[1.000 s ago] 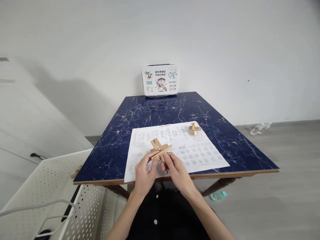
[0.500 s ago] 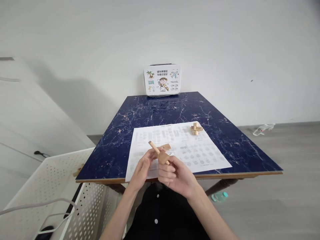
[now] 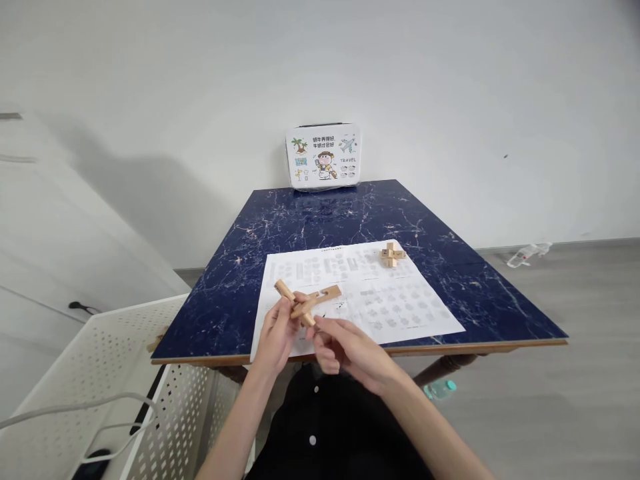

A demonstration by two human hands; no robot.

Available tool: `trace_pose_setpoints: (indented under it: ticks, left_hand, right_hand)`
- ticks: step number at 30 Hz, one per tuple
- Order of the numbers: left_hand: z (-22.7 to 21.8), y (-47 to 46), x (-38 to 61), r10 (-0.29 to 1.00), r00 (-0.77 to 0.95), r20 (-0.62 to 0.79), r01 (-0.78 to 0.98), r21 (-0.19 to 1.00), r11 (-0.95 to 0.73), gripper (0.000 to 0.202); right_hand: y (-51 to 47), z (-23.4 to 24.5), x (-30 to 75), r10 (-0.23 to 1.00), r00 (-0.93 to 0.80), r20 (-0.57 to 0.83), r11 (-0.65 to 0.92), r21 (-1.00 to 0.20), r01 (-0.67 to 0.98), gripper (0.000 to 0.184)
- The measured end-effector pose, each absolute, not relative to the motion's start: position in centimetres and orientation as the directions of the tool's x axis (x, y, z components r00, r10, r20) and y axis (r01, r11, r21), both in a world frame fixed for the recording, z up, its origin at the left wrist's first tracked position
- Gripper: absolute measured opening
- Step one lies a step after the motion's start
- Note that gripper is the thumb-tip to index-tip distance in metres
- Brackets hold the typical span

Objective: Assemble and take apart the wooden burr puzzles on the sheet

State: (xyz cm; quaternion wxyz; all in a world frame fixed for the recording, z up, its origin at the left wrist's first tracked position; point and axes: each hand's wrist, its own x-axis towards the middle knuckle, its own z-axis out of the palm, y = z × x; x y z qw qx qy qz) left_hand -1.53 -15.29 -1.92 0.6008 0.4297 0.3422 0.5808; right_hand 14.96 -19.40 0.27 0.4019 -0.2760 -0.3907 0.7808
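Wooden puzzle pieces [image 3: 305,307], crossed over one another, are held low above the printed sheet [image 3: 400,303]. My left hand [image 3: 276,339] is closed around them, thumb on the near side. One thick stick among them slants from upper left to lower right. My right hand [image 3: 350,350] pinches at the stick's lower right end, its other fingers curled; the fingertips are partly hidden. Just beyond the hands, a flat notched wooden piece [image 3: 332,292] seems to lie on the sheet, partly overlapped in view by the held pieces. An assembled wooden cross-shaped puzzle [image 3: 393,255] stands at the sheet's far right corner.
The sheet lies on a blue marbled table [image 3: 320,217]. A white case [image 3: 324,157] with cartoon prints stands against the wall at the back. Left of the table is a white perforated basket [image 3: 107,347] with a cable [image 3: 90,403] across it. A bottle [image 3: 441,389] lies on the floor.
The held pieces have turned and shifted left and lower, showing the crossing more openly. My right hand has moved from wrapping the pieces to their lower right end.
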Motion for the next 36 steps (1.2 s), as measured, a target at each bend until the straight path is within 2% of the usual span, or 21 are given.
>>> trace_pose_setpoints:
  ticks: [1, 2, 3, 4, 6, 8, 10, 14, 17, 19, 20, 22, 23, 25, 26, 29, 36]
  left_hand:
    - [-1.8, -15.1, -1.6, 0.995, 0.075, 0.062, -0.45, 0.893, -0.022, 0.045]
    - [-1.7, -14.8, -1.7, 0.997, 0.061, 0.036, -0.484, 0.875, -0.002, 0.043]
    - [-1.7, -14.6, -1.7, 0.999, 0.049, 0.013, -0.503, 0.864, 0.013, 0.042]
    - [-1.6, -14.5, -1.8, 0.999, 0.039, -0.006, -0.507, 0.861, 0.025, 0.042]
    - [-1.6, -14.3, -1.7, 0.999, 0.034, -0.027, -0.471, 0.881, 0.04, 0.043]
    - [-1.6, -14.4, -1.6, 0.999, 0.034, -0.028, -0.405, 0.913, 0.039, 0.046]
    - [-1.6, -14.6, -1.4, 0.999, 0.041, -0.023, -0.33, 0.943, 0.035, 0.049]
    - [-2.0, -14.8, -1.0, 0.998, 0.055, 0.034, -0.216, 0.976, -0.022, 0.053]
    - [-2.2, -14.8, -0.9, 0.991, 0.068, 0.117, -0.148, 0.983, -0.106, 0.048]
    - [-2.2, -14.8, -0.9, 0.985, 0.078, 0.155, -0.095, 0.984, -0.148, 0.044]
    - [-2.1, -14.9, -0.9, 0.982, 0.083, 0.169, -0.068, 0.984, -0.164, 0.044]
    - [-1.9, -14.9, -1.0, 0.977, 0.093, 0.192, -0.005, 0.981, -0.192, 0.044]
    - [-1.8, -15.0, -1.1, 0.975, 0.102, 0.198, 0.03, 0.979, -0.202, 0.044]
    - [-1.6, -15.0, -1.1, 0.973, 0.122, 0.196, 0.089, 0.974, -0.208, 0.045]
    - [-1.5, -15.0, -1.1, 0.972, 0.135, 0.19, 0.109, 0.973, -0.205, 0.046]
    - [-1.6, -15.1, -1.0, 0.969, 0.165, 0.187, 0.124, 0.97, -0.208, 0.043]
    - [-1.6, -15.4, -0.6, 0.954, 0.154, 0.258, 0.097, 0.957, -0.275, 0.041]
  right_hand:
    - [-19.1, 0.4, 15.6, 0.912, -0.402, -0.074, -0.182, -0.954, -0.238, 0.034]
    - [-18.6, 0.5, 16.2, 0.961, -0.275, 0.018, 0.014, -1.0, -0.014, 0.029]
    - [-18.0, 0.4, 16.8, 0.977, -0.165, 0.136, 0.169, -0.964, 0.206, 0.022]
    - [-17.3, 0.3, 17.4, 0.966, -0.117, 0.232, 0.26, -0.886, 0.383, 0.015]
    - [-15.7, -0.3, 18.1, 0.918, -0.146, 0.37, 0.38, -0.707, 0.596, 0.013]
    - [-14.1, -1.2, 18.5, 0.897, -0.223, 0.382, 0.419, -0.574, 0.704, 0.03]
    - [-12.8, -2.0, 18.6, 0.899, -0.274, 0.341, 0.421, -0.505, 0.754, 0.031]
    - [-11.6, -3.0, 18.7, 0.926, -0.277, 0.256, 0.373, -0.524, 0.765, 0.005]
    - [-12.3, -2.6, 19.1, 0.938, -0.249, 0.243, 0.344, -0.55, 0.761, 0.014]
    - [-13.5, -1.8, 19.4, 0.946, -0.192, 0.26, 0.316, -0.627, 0.712, 0.02]
    - [-14.3, -1.3, 19.5, 0.956, -0.125, 0.266, 0.285, -0.734, 0.617, 0.024]
    - [-16.1, -0.2, 19.4, 0.976, 0.0, 0.22, 0.212, -0.942, 0.259, 0.031]
    - [-17.0, 0.3, 19.1, 0.985, 0.007, 0.171, 0.171, -0.984, 0.046, 0.035]
    - [-18.4, 1.0, 18.5, 0.995, -0.084, 0.048, 0.017, -0.941, -0.339, 0.042]
    - [-18.9, 1.2, 18.1, 0.989, -0.145, 0.0, -0.065, -0.894, -0.444, 0.043]
    - [-19.5, 1.2, 17.0, 0.974, -0.218, -0.056, -0.176, -0.794, -0.582, 0.043]
    - [-19.2, 0.9, 16.7, 0.96, -0.274, -0.059, -0.224, -0.751, -0.621, 0.038]
